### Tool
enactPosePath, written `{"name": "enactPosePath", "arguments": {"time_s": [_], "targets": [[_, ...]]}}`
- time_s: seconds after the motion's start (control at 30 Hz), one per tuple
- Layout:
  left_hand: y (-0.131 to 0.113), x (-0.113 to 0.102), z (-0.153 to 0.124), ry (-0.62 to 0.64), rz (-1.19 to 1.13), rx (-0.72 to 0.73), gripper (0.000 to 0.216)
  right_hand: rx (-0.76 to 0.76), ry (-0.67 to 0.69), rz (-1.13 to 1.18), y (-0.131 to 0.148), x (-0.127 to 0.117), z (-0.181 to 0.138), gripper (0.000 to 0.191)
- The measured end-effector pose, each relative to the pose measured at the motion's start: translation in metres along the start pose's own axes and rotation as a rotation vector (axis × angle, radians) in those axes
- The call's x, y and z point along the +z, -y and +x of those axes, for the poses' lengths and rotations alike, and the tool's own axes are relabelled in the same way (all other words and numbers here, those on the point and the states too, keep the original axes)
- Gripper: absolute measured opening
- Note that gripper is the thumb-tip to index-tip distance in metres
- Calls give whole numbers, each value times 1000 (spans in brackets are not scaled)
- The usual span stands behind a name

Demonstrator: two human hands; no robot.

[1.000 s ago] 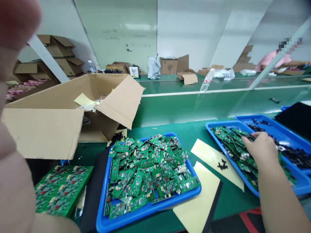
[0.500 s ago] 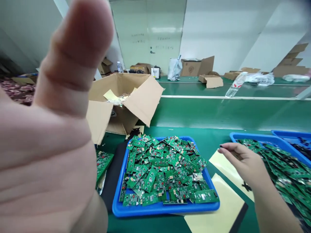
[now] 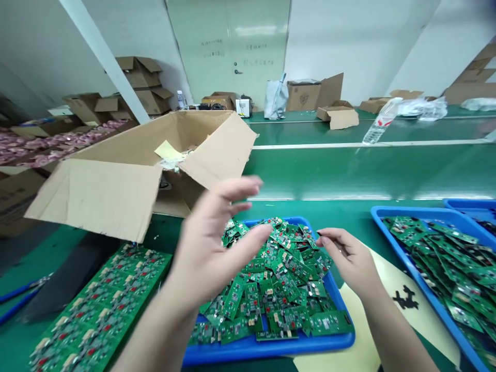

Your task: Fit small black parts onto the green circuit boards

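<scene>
left hand (image 3: 211,248) lowered (over flat boards (image 3: 279,274))

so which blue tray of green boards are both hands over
The middle blue plastic tray heaped with small green circuit boards; the right-hand blue tray has no hand over it.

Left hand (image 3: 211,248) raised at centre, palm turned toward 3 o'clock, fingers spread and loosely curved, nothing gripped. Left forearm extended from 7 o'clock. Right hand (image 3: 351,258) held lower, at 3 o'clock of left, fingers curled inward, fingertips pointed toward 9 o'clock. Right forearm extended from 5 o'clock.
</scene>
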State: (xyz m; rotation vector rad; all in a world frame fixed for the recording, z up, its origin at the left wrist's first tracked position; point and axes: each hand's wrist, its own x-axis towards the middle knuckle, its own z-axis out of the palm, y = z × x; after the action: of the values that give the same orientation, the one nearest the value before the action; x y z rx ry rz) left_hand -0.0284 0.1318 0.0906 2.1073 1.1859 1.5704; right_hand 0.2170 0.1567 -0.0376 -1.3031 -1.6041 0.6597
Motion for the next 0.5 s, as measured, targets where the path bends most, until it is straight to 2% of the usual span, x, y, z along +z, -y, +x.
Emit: {"name": "enactPosePath", "arguments": {"time_s": [0.1, 0.2, 0.27, 0.33, 0.5], "targets": [[36, 36, -11, 473, 352, 120, 26, 22, -2, 26, -5, 5, -3, 24], [65, 66, -25, 691, 589, 198, 21, 40, 7, 44, -7, 8, -5, 23], [75, 76, -30, 760, 604, 146, 20, 50, 7, 55, -7, 8, -6, 22], [79, 76, -31, 772, 565, 73, 20, 61, 0, 70, -7, 7, -8, 21], [80, 64, -28, 668, 507, -74, 18, 83, -13, 124, -8, 8, -11, 21]]}}
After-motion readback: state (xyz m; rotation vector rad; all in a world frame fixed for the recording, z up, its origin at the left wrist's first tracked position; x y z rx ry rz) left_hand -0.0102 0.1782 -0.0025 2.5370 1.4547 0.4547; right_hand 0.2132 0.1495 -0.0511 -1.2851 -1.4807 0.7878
